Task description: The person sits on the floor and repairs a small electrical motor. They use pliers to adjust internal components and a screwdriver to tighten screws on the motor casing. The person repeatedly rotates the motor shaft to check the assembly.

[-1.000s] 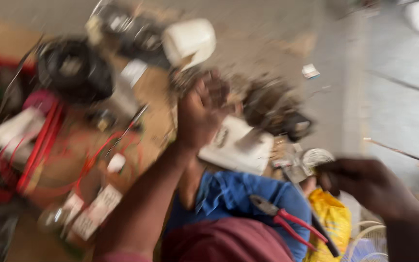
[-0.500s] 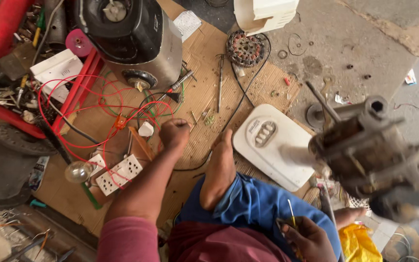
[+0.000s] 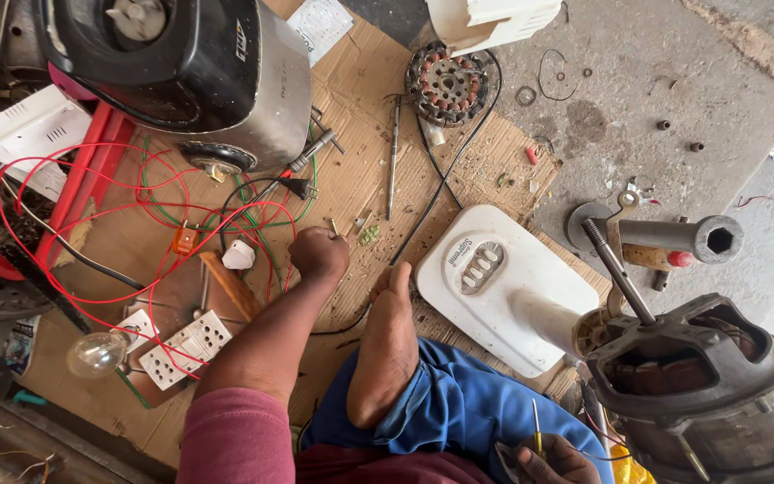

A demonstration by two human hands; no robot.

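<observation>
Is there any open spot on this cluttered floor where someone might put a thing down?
Bare concrete floor lies open between the copper-wound stator and the metal socket tube, with only small bolts. A cardboard strip between screwdriver and black appliance is fairly free. Around the left hand, red wires crowd everything.

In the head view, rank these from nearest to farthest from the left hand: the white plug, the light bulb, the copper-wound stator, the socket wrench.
Measured from the left hand, a fist on the cardboard:
1. White plug, just to its left among the red wires.
2. Stator, up and right on the cardboard edge.
3. Light bulb, lower left by the switchboards.
4. Socket wrench, far right on the concrete.
</observation>
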